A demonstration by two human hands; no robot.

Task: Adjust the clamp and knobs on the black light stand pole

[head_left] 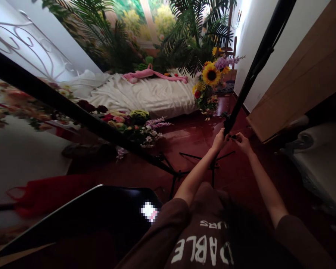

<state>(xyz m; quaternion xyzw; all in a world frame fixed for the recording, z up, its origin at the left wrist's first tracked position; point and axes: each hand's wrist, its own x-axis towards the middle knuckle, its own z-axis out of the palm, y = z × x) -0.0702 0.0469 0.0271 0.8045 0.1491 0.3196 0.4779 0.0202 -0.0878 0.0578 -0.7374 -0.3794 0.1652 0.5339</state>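
At the front of the body, the left hand holds around a black stand pole, and the right hand pinches a small black knob just beside it, above the tripod legs.

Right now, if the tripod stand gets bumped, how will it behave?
Likely easy to tip: the stand's pole is tall and thin above slim legs. Probably stiff, since the pole looks straight and unbowed. Its feet may slide on the glossy floor.
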